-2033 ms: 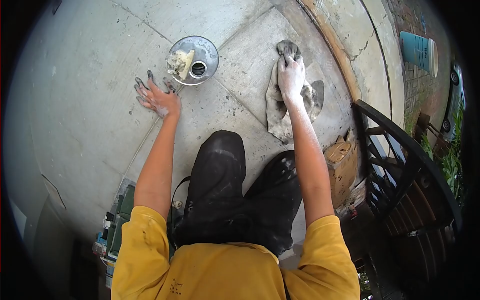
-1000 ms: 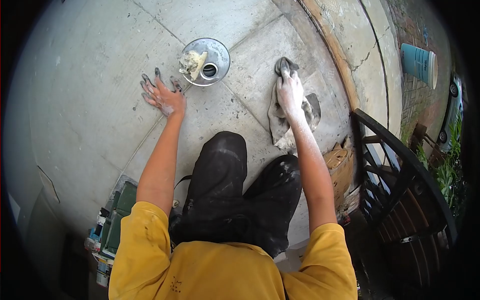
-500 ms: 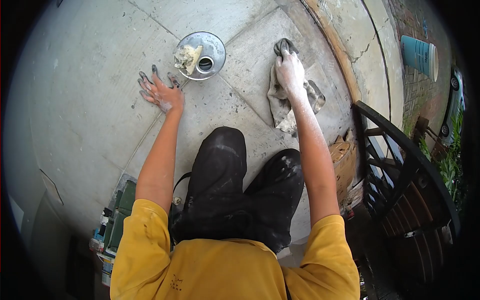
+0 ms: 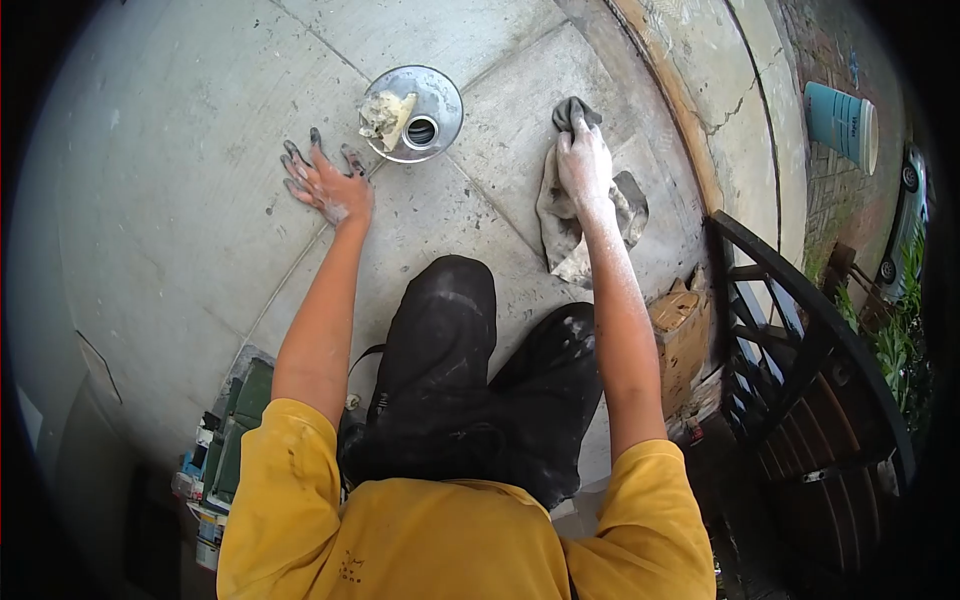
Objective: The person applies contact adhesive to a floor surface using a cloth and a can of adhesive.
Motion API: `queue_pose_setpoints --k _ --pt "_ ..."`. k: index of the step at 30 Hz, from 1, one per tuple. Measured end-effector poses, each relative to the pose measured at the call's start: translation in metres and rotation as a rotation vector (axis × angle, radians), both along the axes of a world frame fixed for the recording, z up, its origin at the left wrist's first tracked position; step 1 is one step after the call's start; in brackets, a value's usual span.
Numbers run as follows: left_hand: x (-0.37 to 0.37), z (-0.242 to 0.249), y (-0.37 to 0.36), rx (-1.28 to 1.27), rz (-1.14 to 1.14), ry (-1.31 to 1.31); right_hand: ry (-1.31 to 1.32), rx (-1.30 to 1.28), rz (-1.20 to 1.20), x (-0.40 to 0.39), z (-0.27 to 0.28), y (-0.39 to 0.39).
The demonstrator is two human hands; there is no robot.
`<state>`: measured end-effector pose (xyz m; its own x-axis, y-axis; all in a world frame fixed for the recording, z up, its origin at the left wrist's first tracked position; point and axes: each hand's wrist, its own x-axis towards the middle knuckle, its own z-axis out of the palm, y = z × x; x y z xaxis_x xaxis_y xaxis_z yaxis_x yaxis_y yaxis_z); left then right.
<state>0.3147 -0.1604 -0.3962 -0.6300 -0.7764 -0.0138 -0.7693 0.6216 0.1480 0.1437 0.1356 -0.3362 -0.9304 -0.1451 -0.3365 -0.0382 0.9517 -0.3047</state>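
My left hand (image 4: 332, 188) lies on the concrete floor with its fingers spread, their tips smudged dark. Just beyond it stands a round metal can (image 4: 440, 92) with an open spout, seen from above. A crumpled pale lump of cloth or paper (image 4: 383, 116) rests on the can's top beside the spout. My right hand (image 4: 585, 165), dusted white, is closed on a stained grey rag (image 4: 557, 225). A dark bunched end of the rag shows past my fingertips, and the rest spreads over the floor under my wrist.
To the right are a cardboard box (image 4: 680, 325) and a dark wooden chair or bench (image 4: 780, 275). A blue bucket (image 4: 835, 122) lies farther off beyond a raised edge (image 4: 680, 120). At lower left sits a green case (image 4: 245, 405) with small containers near it.
My right hand has shifted slightly toward me, dragging the bunched end of the rag with it. My left hand stays planted on the floor. The whole view has shifted a little.
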Motion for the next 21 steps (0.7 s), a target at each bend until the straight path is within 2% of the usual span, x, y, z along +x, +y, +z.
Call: queue_pose_setpoints --k 8,12,16,21 --pt "-0.001 0.0 0.001 0.016 0.009 -0.012 -0.005 0.003 0.019 0.005 0.001 0.002" --pt "0.002 -0.002 0.0 0.004 0.003 0.011 0.037 -0.058 -0.046 -0.006 0.0 -0.002" --pt "-0.002 0.003 0.002 0.021 0.011 0.002 -0.06 -0.011 -0.065 0.016 0.002 0.005" --pt "0.0 0.001 0.002 -0.024 -0.015 0.041 -0.06 -0.033 -0.079 -0.009 0.003 0.0"
